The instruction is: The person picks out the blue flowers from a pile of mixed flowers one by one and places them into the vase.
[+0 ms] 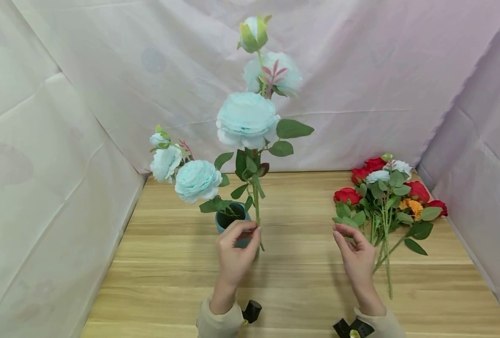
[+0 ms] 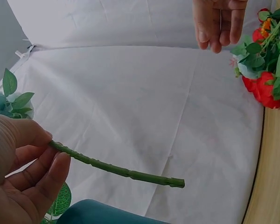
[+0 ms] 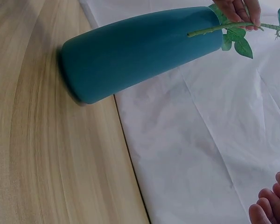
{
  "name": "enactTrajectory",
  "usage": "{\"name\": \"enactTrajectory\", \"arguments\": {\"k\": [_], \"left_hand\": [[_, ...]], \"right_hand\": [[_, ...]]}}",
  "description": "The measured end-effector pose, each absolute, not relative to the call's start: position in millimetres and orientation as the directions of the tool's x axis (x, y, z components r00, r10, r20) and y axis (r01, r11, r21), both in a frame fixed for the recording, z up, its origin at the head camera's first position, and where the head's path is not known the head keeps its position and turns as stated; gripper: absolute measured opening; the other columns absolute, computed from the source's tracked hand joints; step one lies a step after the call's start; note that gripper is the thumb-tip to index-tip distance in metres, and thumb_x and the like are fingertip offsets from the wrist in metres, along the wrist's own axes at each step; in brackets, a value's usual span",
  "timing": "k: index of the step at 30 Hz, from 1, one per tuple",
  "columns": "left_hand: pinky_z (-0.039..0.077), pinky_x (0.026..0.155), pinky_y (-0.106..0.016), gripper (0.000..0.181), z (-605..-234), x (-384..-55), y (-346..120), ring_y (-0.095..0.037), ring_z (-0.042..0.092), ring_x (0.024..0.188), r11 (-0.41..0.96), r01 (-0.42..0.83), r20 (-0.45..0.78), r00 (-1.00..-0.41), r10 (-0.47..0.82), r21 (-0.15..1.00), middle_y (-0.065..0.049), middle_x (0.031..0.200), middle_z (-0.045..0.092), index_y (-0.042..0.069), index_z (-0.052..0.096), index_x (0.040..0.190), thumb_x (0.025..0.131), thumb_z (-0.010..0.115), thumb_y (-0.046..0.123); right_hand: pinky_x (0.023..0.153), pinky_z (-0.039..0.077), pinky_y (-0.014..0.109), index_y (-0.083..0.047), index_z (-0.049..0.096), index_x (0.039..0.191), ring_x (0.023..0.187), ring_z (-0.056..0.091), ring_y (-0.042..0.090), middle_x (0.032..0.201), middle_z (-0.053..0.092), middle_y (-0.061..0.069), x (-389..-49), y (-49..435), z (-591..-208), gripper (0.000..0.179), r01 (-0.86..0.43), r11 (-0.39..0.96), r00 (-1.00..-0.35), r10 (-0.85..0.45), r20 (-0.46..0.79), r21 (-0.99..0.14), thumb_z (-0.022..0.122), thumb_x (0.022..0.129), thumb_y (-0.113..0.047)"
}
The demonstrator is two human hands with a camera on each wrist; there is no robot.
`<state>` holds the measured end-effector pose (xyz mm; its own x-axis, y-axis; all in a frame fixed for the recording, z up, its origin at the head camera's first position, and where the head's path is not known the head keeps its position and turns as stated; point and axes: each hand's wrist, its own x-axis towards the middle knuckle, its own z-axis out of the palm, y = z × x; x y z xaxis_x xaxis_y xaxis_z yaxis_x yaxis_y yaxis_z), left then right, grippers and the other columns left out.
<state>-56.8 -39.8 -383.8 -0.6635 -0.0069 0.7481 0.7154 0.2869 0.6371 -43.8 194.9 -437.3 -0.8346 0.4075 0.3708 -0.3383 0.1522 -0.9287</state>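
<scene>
My left hand (image 1: 236,251) pinches the green stem of a pale blue artificial flower (image 1: 247,119) between thumb and fingers. The spray stands upright with its blooms and bud high above the hand, and the bare stem end (image 2: 149,177) sticks out below the grip. Right behind that hand is a tall teal vase (image 3: 140,51), with another pale blue flower (image 1: 197,180) leaning out of its mouth to the left. My right hand (image 1: 358,258) hovers over the table with loosely bent fingers (image 2: 226,25) and nothing between them, left of the loose flower pile.
Red roses (image 1: 347,195), an orange flower (image 1: 412,207) and a pale blue spray (image 1: 378,176) lie in a pile at the right of the wooden table (image 1: 165,281). Their stems point toward me. White cloth (image 1: 338,84) walls in the table at the back and sides.
</scene>
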Motion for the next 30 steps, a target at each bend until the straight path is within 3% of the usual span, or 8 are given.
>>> {"name": "enactTrajectory", "arguments": {"k": [6, 13, 19, 23, 30], "left_hand": [[0.054, 0.06, -0.024, 0.01, -375, -58, -45, -0.02, 0.063, 0.066, 0.296, 0.706, 0.746, -0.665, -0.038, 0.644, -0.014, 0.079, 0.066, -0.002, 0.068, 0.083, 0.077, 0.066, -0.01], [0.053, 0.06, -0.021, 0.007, -364, -63, -53, -0.018, 0.063, 0.064, 0.286, 0.74, 0.783, -0.619, -0.064, 0.609, -0.016, 0.076, 0.065, -0.004, 0.067, 0.082, 0.078, 0.065, -0.009], [0.052, 0.058, -0.02, 0.007, -352, -65, -57, -0.016, 0.062, 0.062, 0.292, 0.746, 0.794, -0.6, -0.096, 0.599, -0.015, 0.073, 0.065, -0.004, 0.067, 0.081, 0.078, 0.066, -0.01], [0.052, 0.059, -0.02, 0.004, -343, -65, -59, -0.016, 0.062, 0.064, 0.29, 0.741, 0.789, -0.605, -0.105, 0.606, -0.015, 0.074, 0.064, -0.006, 0.067, 0.081, 0.079, 0.066, -0.009], [0.053, 0.062, -0.019, 0.016, -334, -67, -63, -0.012, 0.063, 0.071, 0.307, 0.729, 0.787, -0.601, -0.141, 0.612, -0.016, 0.079, 0.066, -0.007, 0.067, 0.083, 0.073, 0.065, -0.019]], "right_hand": [[0.069, 0.05, 0.013, 0.017, 0.062, 0.098, 0.086, 0.063, 0.006, 0.092, 0.067, 0.016, -44, 196, -441, 0.015, -0.322, 0.158, -0.837, 0.413, 0.359, -0.933, 0.061, 0.083, 0.012], [0.068, 0.049, 0.012, 0.018, 0.061, 0.098, 0.083, 0.063, 0.004, 0.089, 0.068, -0.002, -46, 205, -449, 0.015, -0.309, 0.127, -0.828, 0.451, 0.332, -0.943, 0.061, 0.083, 0.012], [0.068, 0.049, 0.011, 0.01, 0.065, 0.101, 0.086, 0.061, 0.002, 0.092, 0.067, -0.007, -51, 219, -470, 0.018, -0.258, 0.147, -0.821, 0.488, 0.297, -0.955, 0.064, 0.084, 0.006], [0.067, 0.048, 0.01, 0.013, 0.063, 0.102, 0.085, 0.061, 0.002, 0.092, 0.066, -0.008, -47, 224, -466, 0.018, -0.243, 0.172, -0.817, 0.495, 0.297, -0.955, 0.063, 0.085, 0.006], [0.064, 0.047, 0.009, 0.013, 0.063, 0.103, 0.084, 0.06, 0.004, 0.091, 0.067, -0.008, -46, 233, -471, 0.02, -0.221, 0.169, -0.807, 0.521, 0.277, -0.961, 0.063, 0.085, 0.004]]}}
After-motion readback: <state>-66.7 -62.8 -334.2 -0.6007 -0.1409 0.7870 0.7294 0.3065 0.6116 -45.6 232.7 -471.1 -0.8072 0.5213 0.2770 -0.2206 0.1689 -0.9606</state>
